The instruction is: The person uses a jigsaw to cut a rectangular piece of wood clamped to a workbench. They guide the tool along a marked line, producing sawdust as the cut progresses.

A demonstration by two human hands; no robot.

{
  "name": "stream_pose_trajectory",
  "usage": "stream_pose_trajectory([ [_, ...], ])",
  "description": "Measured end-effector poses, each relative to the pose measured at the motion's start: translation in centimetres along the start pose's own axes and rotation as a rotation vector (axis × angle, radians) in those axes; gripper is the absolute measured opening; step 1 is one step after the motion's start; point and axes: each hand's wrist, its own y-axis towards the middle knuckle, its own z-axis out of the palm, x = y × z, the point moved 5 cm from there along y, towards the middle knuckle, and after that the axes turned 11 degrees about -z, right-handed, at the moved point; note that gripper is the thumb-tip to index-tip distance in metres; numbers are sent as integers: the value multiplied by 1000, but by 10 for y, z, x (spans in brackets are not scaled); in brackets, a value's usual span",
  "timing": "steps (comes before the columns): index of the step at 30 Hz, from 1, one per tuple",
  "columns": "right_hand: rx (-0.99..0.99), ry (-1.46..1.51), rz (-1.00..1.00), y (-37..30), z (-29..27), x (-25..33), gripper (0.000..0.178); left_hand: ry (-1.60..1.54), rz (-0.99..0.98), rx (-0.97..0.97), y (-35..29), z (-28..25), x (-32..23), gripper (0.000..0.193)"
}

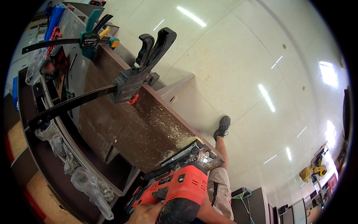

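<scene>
A red-and-black cordless jigsaw (182,186) is at the lower middle, its metal base plate (181,155) on the near end of a dark brown board (130,134). My left hand (144,214) is closed round the saw's handle, only partly in view at the lower edge. My right forearm (212,212) comes in from the lower right and passes behind the saw, whose body hides the hand. Pale sawdust (179,136) lies on the board beside the base plate. The blade is hidden. A black bar clamp (130,84) sits on the board's far part.
A green-and-black clamp (89,41) is farther back on the board. On the left, a dark shelf unit (48,168) carries clear plastic bags (89,186) and tools. My shoe (222,127) rests on the pale tiled floor (261,74). A yellow machine (313,171) stands far right.
</scene>
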Motion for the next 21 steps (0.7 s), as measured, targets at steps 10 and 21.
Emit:
stream_pose_trajectory([
  [10, 9, -18, -58, 8, -4, 10, 44, -30, -36, 20, 2, 1, 0, 35],
  [21, 7, 4, -52, 7, -5, 8, 44, -37, -19, 5, 2, 1, -4, 40],
])
